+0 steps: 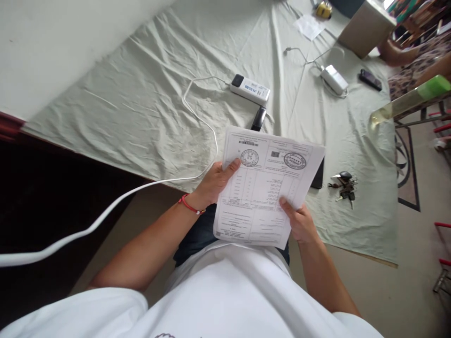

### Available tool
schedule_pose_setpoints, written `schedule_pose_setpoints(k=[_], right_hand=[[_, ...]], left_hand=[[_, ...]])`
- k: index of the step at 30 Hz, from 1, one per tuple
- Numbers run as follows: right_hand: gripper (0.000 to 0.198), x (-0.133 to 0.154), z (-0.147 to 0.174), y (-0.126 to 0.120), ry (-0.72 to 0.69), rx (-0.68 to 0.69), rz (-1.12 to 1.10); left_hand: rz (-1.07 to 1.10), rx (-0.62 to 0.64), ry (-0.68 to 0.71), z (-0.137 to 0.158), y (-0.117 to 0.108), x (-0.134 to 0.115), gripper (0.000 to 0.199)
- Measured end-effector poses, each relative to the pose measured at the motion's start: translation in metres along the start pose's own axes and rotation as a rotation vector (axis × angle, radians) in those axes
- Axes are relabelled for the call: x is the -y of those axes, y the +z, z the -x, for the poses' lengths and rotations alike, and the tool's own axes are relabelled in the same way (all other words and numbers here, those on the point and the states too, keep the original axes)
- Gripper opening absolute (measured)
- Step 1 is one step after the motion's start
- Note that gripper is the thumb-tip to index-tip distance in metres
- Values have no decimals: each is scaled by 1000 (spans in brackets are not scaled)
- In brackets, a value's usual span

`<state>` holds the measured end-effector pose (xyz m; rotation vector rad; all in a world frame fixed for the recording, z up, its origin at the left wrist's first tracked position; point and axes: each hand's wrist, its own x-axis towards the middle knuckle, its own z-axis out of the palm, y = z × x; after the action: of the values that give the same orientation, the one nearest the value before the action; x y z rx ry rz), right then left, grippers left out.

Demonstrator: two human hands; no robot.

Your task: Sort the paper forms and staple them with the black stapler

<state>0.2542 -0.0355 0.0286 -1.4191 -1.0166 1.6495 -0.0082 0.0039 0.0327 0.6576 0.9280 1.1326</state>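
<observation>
A stack of printed paper sheets [264,188] with round and oval ink stamps is held in front of my body, over the table's near edge. My left hand [216,182] grips its left edge, thumb on top and fingers hidden beneath. On the right edge, my right hand [299,220] pinches the sheets the same way. The print appears upside down in the picture. Just past the stack's far edge lies a small black object [259,118], partly covered. A dark flat object [319,174] shows from under the right edge.
A pale cloth [148,108] covers the table. On it rest a white device [250,89] with a long white cable [116,202], a key bunch [344,185], a white adapter [334,80], a phone [369,79], a box [368,28] and a green-capped bottle [408,101]. Another person's arm [398,52] is at far right.
</observation>
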Motion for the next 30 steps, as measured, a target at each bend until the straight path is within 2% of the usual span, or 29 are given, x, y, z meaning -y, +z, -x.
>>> schedule_pose_setpoints(k=[6, 12, 16, 19, 21, 22, 25, 26, 28, 30], right_hand=[[48, -1, 0, -9, 38, 19, -10], [44, 10, -7, -8, -104, -74, -84], [40, 9, -5, -5, -163, -62, 8], [39, 9, -7, -7, -218, -57, 163], [42, 13, -14, -10, -320, -143, 303], [46, 18, -19, -12, -404, -229, 386], [56, 42, -39, -9, -783, -544, 716], [54, 53, -45, -5, -899, -571, 837], [38, 74, -57, 8, -1038, -480, 1044], [28, 90, -67, 25, -1033, -306, 1199]], left_hand=[[-85, -49, -2, -2, -3, 6, 62], [-27, 76, -43, 0, -3, 12, 61], [9, 108, -20, -3, -1, 9, 63], [-44, 112, -39, -7, -1, 8, 60], [-99, 126, -53, -8, -2, 11, 58], [-131, 142, -58, -9, -3, 12, 59], [-217, 205, -74, -10, -5, 16, 60], [-235, 224, -78, -10, -5, 17, 61], [-255, 251, -76, -10, -5, 16, 62], [-269, 257, -75, -10, -4, 14, 63]])
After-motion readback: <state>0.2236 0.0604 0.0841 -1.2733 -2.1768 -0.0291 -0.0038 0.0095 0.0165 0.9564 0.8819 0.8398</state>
